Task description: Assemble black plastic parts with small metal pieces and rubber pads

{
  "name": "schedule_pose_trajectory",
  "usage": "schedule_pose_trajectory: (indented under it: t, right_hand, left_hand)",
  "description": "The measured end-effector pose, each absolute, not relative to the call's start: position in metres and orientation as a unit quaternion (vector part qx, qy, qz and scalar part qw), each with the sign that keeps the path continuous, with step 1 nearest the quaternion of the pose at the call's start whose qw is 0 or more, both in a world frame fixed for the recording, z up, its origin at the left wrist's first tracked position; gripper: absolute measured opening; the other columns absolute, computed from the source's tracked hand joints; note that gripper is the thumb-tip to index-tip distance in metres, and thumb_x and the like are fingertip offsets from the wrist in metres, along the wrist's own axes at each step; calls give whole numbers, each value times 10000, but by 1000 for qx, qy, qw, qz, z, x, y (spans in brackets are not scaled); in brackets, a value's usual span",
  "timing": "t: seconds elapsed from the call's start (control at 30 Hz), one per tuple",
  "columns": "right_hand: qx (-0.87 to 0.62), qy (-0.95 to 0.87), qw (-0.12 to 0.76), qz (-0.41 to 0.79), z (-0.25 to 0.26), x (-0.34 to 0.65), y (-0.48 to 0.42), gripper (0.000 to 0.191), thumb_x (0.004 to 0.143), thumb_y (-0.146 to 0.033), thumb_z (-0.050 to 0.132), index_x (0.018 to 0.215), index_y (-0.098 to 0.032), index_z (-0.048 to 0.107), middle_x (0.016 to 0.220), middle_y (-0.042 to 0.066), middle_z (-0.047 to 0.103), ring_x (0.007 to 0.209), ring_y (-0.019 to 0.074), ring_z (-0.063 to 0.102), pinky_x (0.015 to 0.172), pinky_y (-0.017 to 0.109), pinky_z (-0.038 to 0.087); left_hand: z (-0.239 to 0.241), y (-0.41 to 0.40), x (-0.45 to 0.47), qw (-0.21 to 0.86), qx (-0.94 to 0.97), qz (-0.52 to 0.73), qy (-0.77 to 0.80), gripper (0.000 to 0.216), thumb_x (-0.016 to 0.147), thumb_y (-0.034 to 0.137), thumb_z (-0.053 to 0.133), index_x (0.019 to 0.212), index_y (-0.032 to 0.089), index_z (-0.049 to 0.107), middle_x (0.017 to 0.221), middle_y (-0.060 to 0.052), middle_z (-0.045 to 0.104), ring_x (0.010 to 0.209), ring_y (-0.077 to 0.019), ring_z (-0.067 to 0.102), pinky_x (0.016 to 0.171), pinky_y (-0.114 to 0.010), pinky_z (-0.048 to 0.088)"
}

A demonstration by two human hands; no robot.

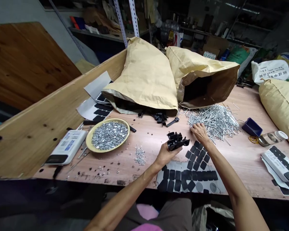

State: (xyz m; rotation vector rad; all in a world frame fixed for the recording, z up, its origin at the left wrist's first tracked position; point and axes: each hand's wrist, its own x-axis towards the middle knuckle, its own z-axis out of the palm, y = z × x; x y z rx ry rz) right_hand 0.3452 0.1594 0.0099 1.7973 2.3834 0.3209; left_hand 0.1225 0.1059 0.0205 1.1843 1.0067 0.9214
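Observation:
My left hand [164, 155] is closed around several black plastic parts [174, 141], held over the middle of the bench. To its right, my right hand [199, 132] is at the near left edge of a heap of thin metal pins [218, 123]. Its fingers are drawn together, and whatever lies between them is too small to make out. Below both hands, black rounded-square pads [197, 155] lie loose in rows. More pads sit on a white backing sheet [162, 176] at the bench's front edge.
Two large paper sacks [146, 73] lie behind, their mouths facing me, with loose black parts [160, 117] before them. A yellow bowl [89, 141] of small metal washers stands left, beside a white power bank [68, 144]. Right are a blue tray [252, 127] and a clear bottle [271, 138].

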Motion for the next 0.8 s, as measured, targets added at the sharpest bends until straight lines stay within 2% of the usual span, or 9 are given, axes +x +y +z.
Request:
schedule_pose_trajectory:
  t: [0.2, 0.27, 0.4, 0.47, 0.6, 0.8]
  right_hand:
    - [616, 782, 5, 93, 7, 356, 164, 223, 911, -159, 442, 926, -145, 664, 898, 116, 650, 831, 215, 523, 740, 327, 364]
    - [652, 748, -108, 61, 11, 360, 166, 230, 925, -207, 420, 949, -158, 644, 912, 108, 651, 825, 212, 556, 726, 334, 415]
    - [665, 608, -428, -69, 41, 354, 156, 198, 907, -325, 456, 993, -200, 584, 836, 51, 657, 752, 193, 612, 682, 372, 514]
    - [622, 576, -514, -134, 67, 339, 140, 233, 857, -371, 556, 1030, -215, 552, 813, 21, 667, 739, 175, 636, 689, 368, 544]
    - [543, 568, -577, -224, 109, 296, 98, 214, 789, -364, 663, 920, -221, 571, 804, 2, 689, 707, 153, 672, 680, 341, 580]
    - [511, 568, -595, -250, 103, 272, 77, 211, 747, -400, 698, 817, -228, 598, 786, -3, 708, 701, 167, 695, 699, 358, 606]
  left_hand:
    - [14, 111, 124, 660, 468, 369, 457, 203, 612, 256, 745, 783, 149, 722, 767, -40, 730, 792, -218, 668, 717, -310, 515]
    - [11, 110, 125, 653, 481, 359, 462, 191, 608, 228, 733, 782, 150, 724, 739, -34, 727, 779, -219, 668, 696, -304, 511]
    - [9, 109, 126, 617, 523, 348, 474, 173, 612, 171, 703, 784, 176, 721, 718, -21, 729, 742, -219, 671, 651, -294, 510]
    - [10, 108, 127, 584, 552, 365, 470, 264, 601, 133, 702, 858, 193, 714, 770, -18, 741, 770, -227, 676, 685, -302, 517]
    - [14, 106, 131, 525, 606, 376, 464, 413, 598, 103, 696, 996, 215, 683, 809, -19, 746, 801, -242, 679, 730, -318, 510]
    - [20, 98, 133, 494, 643, 359, 462, 327, 613, 111, 669, 919, 227, 684, 711, -4, 713, 690, -220, 660, 631, -274, 473]
